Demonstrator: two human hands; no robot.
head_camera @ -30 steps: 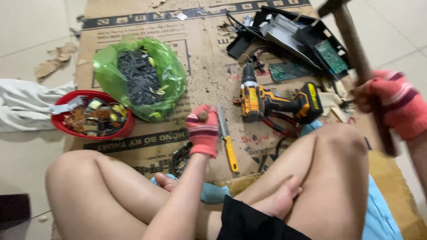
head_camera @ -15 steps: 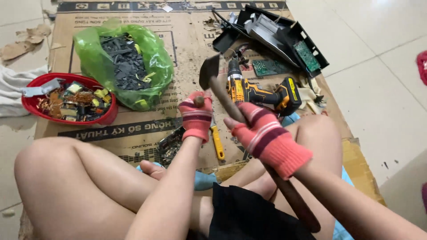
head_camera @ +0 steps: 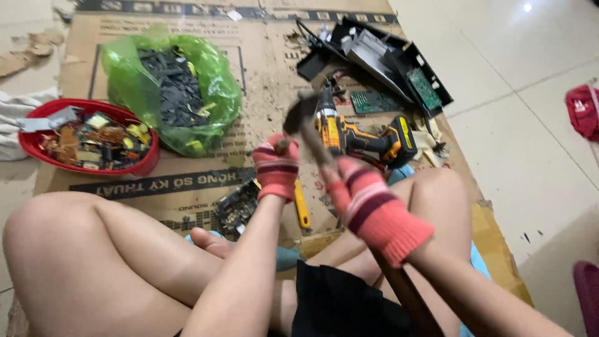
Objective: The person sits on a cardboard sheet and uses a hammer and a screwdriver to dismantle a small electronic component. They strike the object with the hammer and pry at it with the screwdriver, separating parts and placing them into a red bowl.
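since a moment ago the right hand (head_camera: 368, 209), clenched on a hammer (head_camera: 306, 122), has swung it beside the left hand (head_camera: 276, 165) pinching a small part above the cardboard (head_camera: 206, 181)

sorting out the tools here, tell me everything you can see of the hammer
The hammer has a dark metal head, blurred, on a long brown handle that looks wooden. It is tilted, head up and away over the cardboard, close to the gloved left hand. The right hand, in a pink striped glove, grips the handle partway along; the handle's end runs down past the wrist.
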